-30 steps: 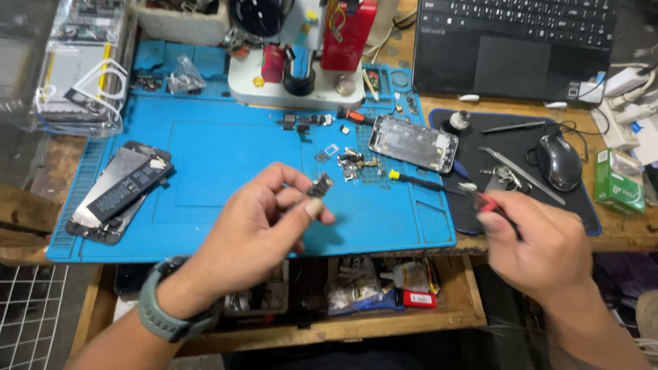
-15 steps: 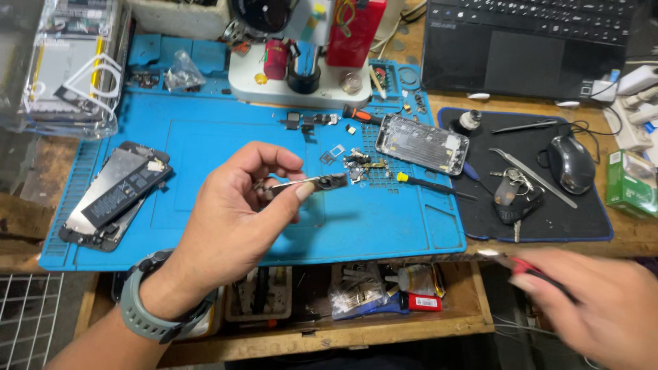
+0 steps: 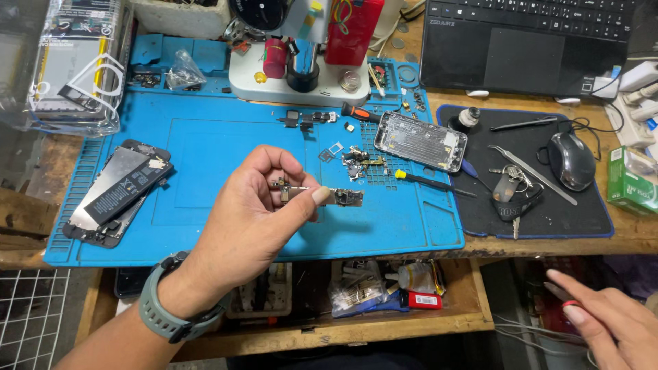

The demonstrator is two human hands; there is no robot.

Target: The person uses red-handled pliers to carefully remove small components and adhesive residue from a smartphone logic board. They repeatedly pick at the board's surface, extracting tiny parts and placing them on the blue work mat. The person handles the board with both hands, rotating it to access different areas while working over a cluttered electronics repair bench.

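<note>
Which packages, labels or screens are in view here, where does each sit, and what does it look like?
Clear plastic package: far left, boxy, white insert inside.
Small clear bag: top left of the blue mat, crumpled.
Green box: right edge, green and white.
Phone battery: left on the mat, black label.

**One head-worn view, angled down over the work area**

The scene is seen from a single camera worn on the head, tilted steeply down and forward. The wooden surface [image 3: 637,240] is viewed from close above, its blue mat [image 3: 219,144] filling the middle. The far edge is cut off at the laptop [image 3: 528,44]; the near edge and an open drawer [image 3: 384,322] are included below. No second view is supplied.
</note>
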